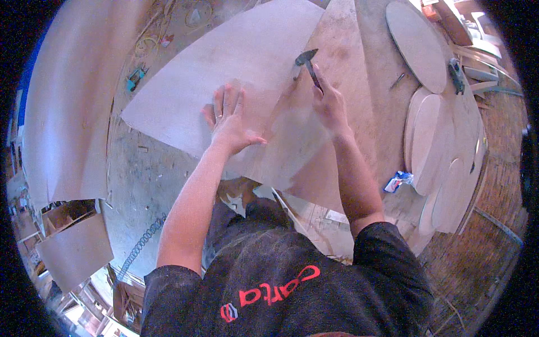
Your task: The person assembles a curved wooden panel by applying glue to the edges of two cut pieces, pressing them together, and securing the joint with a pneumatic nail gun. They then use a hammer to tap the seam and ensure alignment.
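My left hand lies flat, fingers spread, pressing on a large thin plywood sheet that spreads across the workbench. My right hand is closed around the handle of a small dark hammer, whose head is raised just above the sheet's right edge, where it overlaps a browner board. Both forearms come up from the lower middle of the picture.
Several round and oval wooden cutouts are stacked at the right, with another oval panel farther back. A blue and white packet lies near them. A large board leans at the left, and a coiled cable trails over the dusty floor.
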Available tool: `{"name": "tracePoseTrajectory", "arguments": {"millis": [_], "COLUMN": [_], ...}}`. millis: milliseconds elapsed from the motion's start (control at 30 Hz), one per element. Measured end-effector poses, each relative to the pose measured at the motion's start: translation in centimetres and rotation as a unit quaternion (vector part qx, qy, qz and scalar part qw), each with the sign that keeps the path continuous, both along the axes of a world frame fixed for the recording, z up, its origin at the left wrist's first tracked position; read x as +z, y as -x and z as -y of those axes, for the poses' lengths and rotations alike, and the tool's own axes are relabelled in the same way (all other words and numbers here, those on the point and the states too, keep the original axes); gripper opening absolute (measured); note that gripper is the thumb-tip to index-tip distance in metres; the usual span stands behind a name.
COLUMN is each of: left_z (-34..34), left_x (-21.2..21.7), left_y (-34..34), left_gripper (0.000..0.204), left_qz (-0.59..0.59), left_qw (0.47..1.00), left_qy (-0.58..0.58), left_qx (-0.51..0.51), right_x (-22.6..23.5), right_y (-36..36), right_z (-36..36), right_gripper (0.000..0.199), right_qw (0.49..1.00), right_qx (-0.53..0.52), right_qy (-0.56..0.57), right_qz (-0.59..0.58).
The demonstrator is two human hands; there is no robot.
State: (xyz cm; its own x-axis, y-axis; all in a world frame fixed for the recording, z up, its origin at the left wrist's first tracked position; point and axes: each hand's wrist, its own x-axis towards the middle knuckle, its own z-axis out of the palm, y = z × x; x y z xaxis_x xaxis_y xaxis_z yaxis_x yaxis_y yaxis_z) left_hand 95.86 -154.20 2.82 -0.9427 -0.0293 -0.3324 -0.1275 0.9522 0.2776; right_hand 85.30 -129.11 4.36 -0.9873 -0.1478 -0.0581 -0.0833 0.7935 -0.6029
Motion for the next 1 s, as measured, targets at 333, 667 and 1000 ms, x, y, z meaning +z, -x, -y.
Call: {"name": "tracePoseTrajectory", "arguments": {"millis": [333, 667, 1000], "left_z": [-0.2, -0.1, -0.3], "left_x": [0.8, 0.2, 0.4], "left_y": [0.1, 0.0, 0.2], "left_gripper": [0.149, 0.153, 0.149], "left_qz": [0.025, 0.015, 0.008], "left_qw": [1.0, 1.0, 1.0], "left_qy": [0.007, -0.005, -0.008], "left_qx": [0.01, 0.014, 0.008], "right_x": [2.9, 3.0, -0.7], "right_y": [6.6, 8.4, 8.8], "right_z": [0.2, 0.6, -0.3], "right_gripper": [0.049, 0.052, 0.051], "right_qw": [0.976, 0.988, 0.993], "right_qx": [-0.1, -0.06, -0.03], "right_qy": [-0.005, -0.122, -0.057], "right_qz": [-0.192, -0.073, -0.099]}}
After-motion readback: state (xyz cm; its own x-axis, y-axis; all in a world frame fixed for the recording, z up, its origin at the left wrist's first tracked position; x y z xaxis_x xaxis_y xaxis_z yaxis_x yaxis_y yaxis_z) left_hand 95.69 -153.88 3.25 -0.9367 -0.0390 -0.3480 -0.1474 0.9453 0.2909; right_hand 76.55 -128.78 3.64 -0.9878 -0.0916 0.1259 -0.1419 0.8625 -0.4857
